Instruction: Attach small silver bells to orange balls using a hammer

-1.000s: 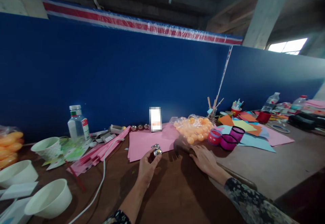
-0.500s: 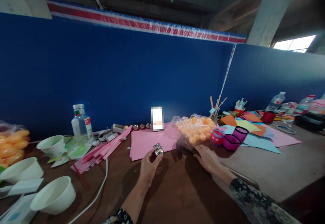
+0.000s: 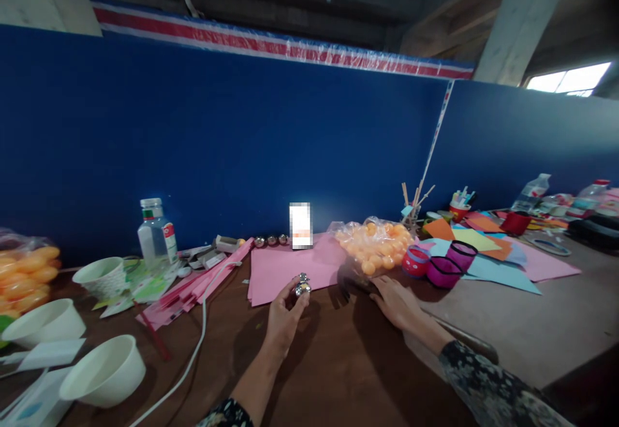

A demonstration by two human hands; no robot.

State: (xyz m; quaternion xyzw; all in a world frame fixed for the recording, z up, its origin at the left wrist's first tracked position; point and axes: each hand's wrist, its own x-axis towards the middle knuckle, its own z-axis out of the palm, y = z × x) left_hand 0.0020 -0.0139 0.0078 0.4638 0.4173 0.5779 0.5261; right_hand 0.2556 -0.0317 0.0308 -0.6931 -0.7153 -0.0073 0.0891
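Observation:
My left hand (image 3: 284, 314) is closed around two shiny silver balls (image 3: 303, 287), just above the near edge of the pink paper sheets (image 3: 275, 275). Thumb and fingers press on the balls from either side. My right hand (image 3: 394, 301) lies flat on the brown table, fingers stretched out, holding nothing. Just beyond its fingertips is a clear bag of orange balls (image 3: 372, 246). Several more silver balls (image 3: 271, 240) stand in a row at the back edge of the pink paper, beside a bright, blurred-out upright rectangle (image 3: 300, 226).
On the left stand white paper bowls (image 3: 104, 372), a clear bottle (image 3: 157, 237), pink strips (image 3: 193, 291) and a white cable (image 3: 198, 343). Purple mesh cups (image 3: 443, 272), coloured paper (image 3: 503, 278) and a jar of sticks (image 3: 411, 211) are on the right. A blue partition (image 3: 242, 137) rises behind.
Both hands keep their pose, the left still gripping the silver balls. The whole view has shifted very slightly; nothing on the table has visibly moved.

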